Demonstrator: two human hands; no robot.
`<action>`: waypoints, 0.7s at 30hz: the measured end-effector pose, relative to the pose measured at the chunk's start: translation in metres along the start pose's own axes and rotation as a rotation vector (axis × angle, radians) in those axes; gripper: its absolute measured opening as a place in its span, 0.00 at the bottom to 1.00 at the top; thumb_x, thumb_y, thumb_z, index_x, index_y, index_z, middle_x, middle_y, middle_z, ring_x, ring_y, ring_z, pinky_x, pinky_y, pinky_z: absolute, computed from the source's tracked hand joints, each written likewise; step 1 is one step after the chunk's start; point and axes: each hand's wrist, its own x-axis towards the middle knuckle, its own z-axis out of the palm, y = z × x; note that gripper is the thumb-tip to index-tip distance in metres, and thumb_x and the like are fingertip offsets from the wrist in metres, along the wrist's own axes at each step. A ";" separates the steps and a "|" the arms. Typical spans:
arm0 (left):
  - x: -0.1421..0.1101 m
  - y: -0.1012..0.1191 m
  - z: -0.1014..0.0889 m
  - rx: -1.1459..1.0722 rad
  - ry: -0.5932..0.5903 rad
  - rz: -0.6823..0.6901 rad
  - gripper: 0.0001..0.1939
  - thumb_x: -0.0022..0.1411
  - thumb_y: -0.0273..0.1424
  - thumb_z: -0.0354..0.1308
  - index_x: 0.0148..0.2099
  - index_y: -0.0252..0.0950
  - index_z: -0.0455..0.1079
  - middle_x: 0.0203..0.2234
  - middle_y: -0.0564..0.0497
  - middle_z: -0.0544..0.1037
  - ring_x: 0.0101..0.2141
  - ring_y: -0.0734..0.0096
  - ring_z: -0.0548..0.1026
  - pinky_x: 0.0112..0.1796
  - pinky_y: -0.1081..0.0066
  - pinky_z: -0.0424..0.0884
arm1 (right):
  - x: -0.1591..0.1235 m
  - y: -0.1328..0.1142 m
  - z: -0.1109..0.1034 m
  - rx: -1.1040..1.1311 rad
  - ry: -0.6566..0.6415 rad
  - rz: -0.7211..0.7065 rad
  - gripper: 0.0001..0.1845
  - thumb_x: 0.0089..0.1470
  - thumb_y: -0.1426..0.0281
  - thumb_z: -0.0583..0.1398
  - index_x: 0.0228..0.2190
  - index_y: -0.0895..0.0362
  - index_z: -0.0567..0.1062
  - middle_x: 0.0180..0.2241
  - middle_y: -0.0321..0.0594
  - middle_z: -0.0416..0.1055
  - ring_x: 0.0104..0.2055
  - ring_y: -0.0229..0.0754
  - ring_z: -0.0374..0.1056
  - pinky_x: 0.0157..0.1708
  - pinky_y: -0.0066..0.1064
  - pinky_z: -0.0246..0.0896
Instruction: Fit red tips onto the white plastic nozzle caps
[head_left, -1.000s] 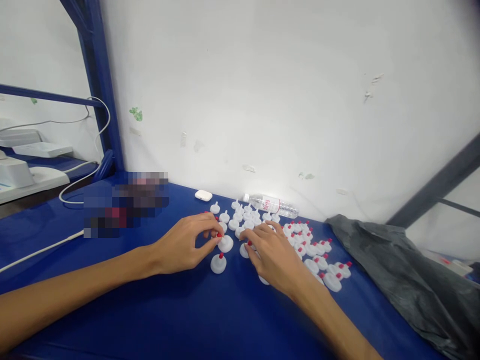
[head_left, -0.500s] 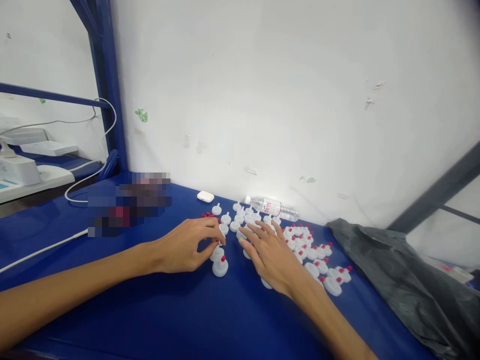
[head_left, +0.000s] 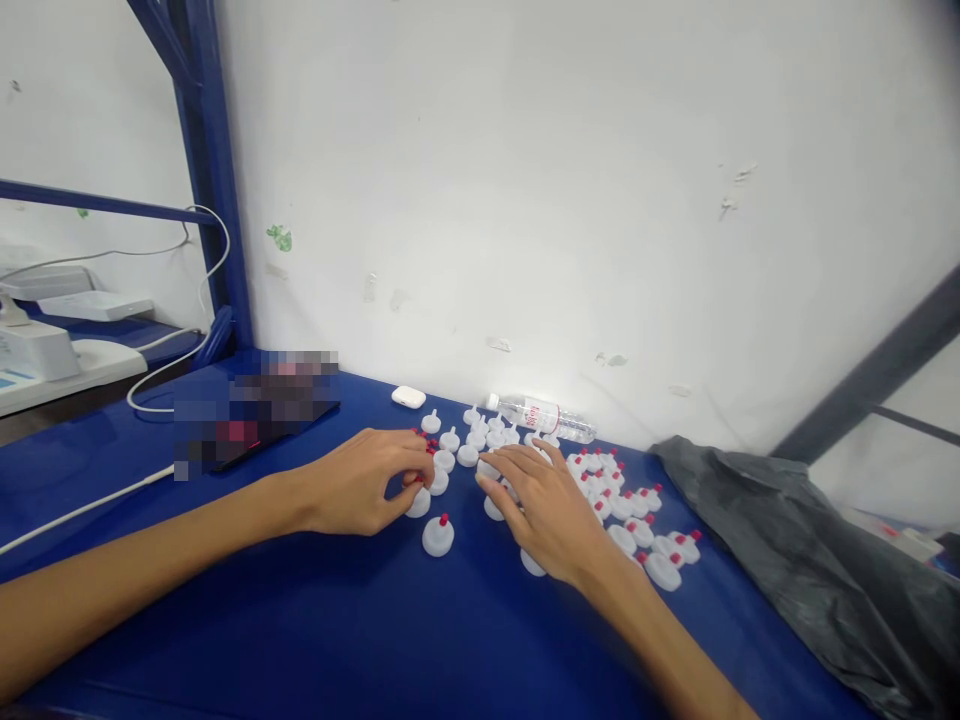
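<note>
My left hand [head_left: 375, 480] is closed in a pinch on a small red tip cap, at the top of a white nozzle cap [head_left: 418, 504]. Just in front of it, a white nozzle cap with a red tip [head_left: 438, 538] stands alone on the blue table. Small red tip caps [head_left: 429, 442] lie behind the left fingers, partly hidden. My right hand [head_left: 540, 500] is open, palm down and fingers stretched out, over several white nozzle caps that it partly covers. Bare-spouted nozzle caps [head_left: 468, 455] stand between and beyond my hands. Red-tipped ones [head_left: 621, 505] are grouped on the right.
Against the wall lies a clear plastic bottle [head_left: 541, 415], with a white earbud case [head_left: 409, 397] left of it. Dark grey cloth or plastic [head_left: 787, 570] covers the table's right side. A white cable [head_left: 90, 512] leads to a blurred-out dark device [head_left: 277, 430].
My left hand has shifted slightly left, and the white nozzle cap at its fingertips has moved with it, away from the lone red-tipped one. The right hand stays nearly in place.
</note>
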 end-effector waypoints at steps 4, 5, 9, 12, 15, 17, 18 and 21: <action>0.002 -0.007 0.001 -0.016 0.018 -0.084 0.13 0.78 0.32 0.55 0.48 0.41 0.83 0.33 0.53 0.84 0.31 0.65 0.78 0.38 0.64 0.74 | 0.000 -0.004 -0.002 0.033 0.095 -0.062 0.10 0.83 0.65 0.61 0.56 0.52 0.82 0.53 0.47 0.89 0.54 0.57 0.86 0.71 0.65 0.73; 0.003 -0.011 0.002 -0.006 0.050 -0.128 0.15 0.80 0.33 0.53 0.49 0.40 0.83 0.35 0.51 0.86 0.32 0.63 0.79 0.39 0.63 0.74 | 0.000 -0.005 -0.002 0.040 0.118 -0.079 0.08 0.82 0.67 0.62 0.55 0.52 0.82 0.52 0.46 0.89 0.52 0.57 0.86 0.68 0.62 0.76; 0.005 -0.034 0.008 0.072 0.137 -0.288 0.14 0.80 0.33 0.54 0.52 0.40 0.82 0.45 0.45 0.87 0.44 0.53 0.82 0.45 0.59 0.74 | 0.000 -0.010 -0.002 0.055 0.160 -0.112 0.09 0.79 0.74 0.60 0.54 0.53 0.80 0.51 0.45 0.87 0.49 0.55 0.85 0.54 0.50 0.81; 0.004 -0.046 0.012 0.096 0.094 -0.329 0.10 0.78 0.35 0.61 0.53 0.41 0.84 0.46 0.46 0.85 0.47 0.51 0.82 0.45 0.59 0.73 | 0.001 -0.013 -0.003 0.071 0.162 -0.128 0.11 0.79 0.76 0.59 0.54 0.51 0.79 0.51 0.44 0.87 0.50 0.53 0.85 0.52 0.47 0.80; 0.002 -0.051 0.016 0.104 0.057 -0.343 0.08 0.78 0.35 0.64 0.51 0.41 0.84 0.46 0.47 0.83 0.44 0.53 0.82 0.44 0.60 0.73 | 0.001 -0.016 -0.001 0.079 0.156 -0.140 0.10 0.80 0.75 0.59 0.53 0.51 0.80 0.50 0.42 0.87 0.50 0.51 0.85 0.53 0.46 0.79; 0.001 -0.051 0.018 0.106 0.039 -0.343 0.08 0.79 0.34 0.64 0.51 0.40 0.84 0.45 0.48 0.83 0.42 0.56 0.81 0.43 0.60 0.73 | 0.000 -0.016 0.000 0.075 0.147 -0.147 0.10 0.80 0.74 0.59 0.52 0.51 0.80 0.50 0.41 0.87 0.49 0.51 0.84 0.53 0.46 0.79; 0.001 -0.051 0.018 0.106 0.031 -0.341 0.08 0.80 0.34 0.64 0.51 0.39 0.83 0.45 0.48 0.82 0.41 0.58 0.80 0.43 0.60 0.74 | -0.001 -0.016 0.000 0.073 0.139 -0.147 0.11 0.81 0.73 0.58 0.52 0.50 0.81 0.50 0.41 0.87 0.49 0.51 0.84 0.53 0.47 0.78; 0.001 -0.052 0.022 0.099 0.017 -0.330 0.09 0.83 0.37 0.64 0.52 0.38 0.82 0.46 0.50 0.83 0.39 0.62 0.79 0.43 0.60 0.77 | -0.001 -0.017 0.001 0.084 0.114 -0.138 0.12 0.81 0.73 0.58 0.52 0.50 0.81 0.51 0.42 0.87 0.50 0.51 0.84 0.54 0.48 0.79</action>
